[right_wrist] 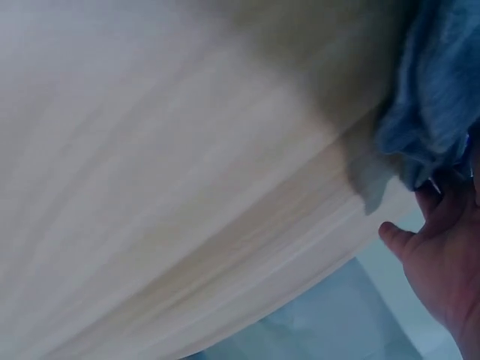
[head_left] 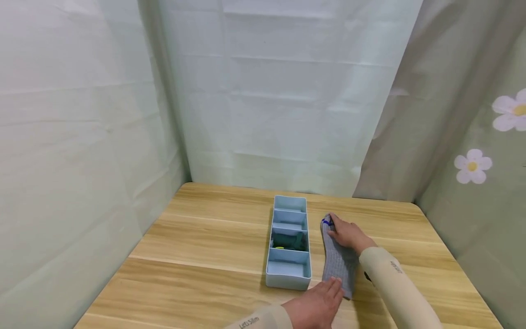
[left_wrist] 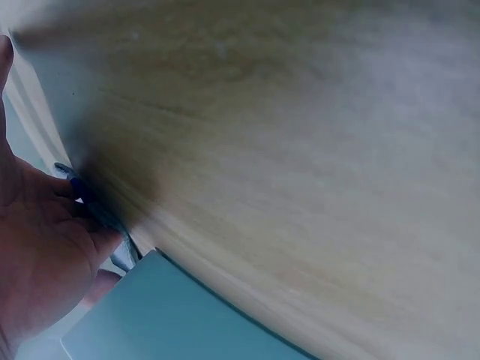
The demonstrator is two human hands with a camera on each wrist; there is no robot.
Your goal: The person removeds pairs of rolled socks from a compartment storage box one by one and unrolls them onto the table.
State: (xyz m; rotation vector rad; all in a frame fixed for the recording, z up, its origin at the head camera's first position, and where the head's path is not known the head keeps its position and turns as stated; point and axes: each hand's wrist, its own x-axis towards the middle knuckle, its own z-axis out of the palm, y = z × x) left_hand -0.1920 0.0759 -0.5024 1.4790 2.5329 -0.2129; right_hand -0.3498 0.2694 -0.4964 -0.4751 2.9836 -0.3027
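Observation:
A grey ribbed sock [head_left: 338, 260] with a blue band at its far end lies lengthwise on the table, right of a light blue divided box [head_left: 289, 282]. My right hand [head_left: 349, 234] rests on the banded end, thumb apart from the fingers; in the right wrist view its fingertips are partly hidden behind the sock [right_wrist: 442, 82]. With straight fingers, my left hand [head_left: 318, 302] touches the near end of the sock. A dark green rolled cloth [head_left: 287, 241] with a bit of yellow sits in one of the box's middle compartments.
The wooden table [head_left: 197, 256] carries the box near its middle. Pale curtains [head_left: 271, 100] hang behind the far edge and along both sides; the right one bears white flowers [head_left: 472, 166].

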